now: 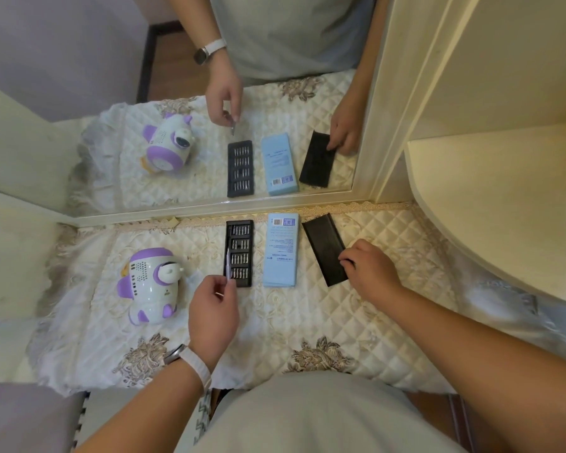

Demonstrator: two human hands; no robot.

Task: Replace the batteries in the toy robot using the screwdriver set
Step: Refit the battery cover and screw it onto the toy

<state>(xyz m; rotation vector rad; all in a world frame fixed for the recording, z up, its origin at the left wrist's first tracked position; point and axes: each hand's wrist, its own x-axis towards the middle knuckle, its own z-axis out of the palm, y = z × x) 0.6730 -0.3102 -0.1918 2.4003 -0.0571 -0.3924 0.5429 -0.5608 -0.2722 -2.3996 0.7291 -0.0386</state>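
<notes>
My left hand (213, 305) pinches the screwdriver (228, 264), toy robot (149, 286) just left, nearer than my right hand (368, 268), fingers down on the black sleeve (324, 248).

1. The tabletop is covered by a quilted cream cloth (307, 315) with floral embroidery.
2. A mirror (209, 93) is set upright along its far edge.
3. A cream shelf (504, 207) is seen at right.

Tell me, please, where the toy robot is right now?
In the head view, the toy robot lies on the quilted cloth at the left, beside the open bit tray and the left hand.
</notes>
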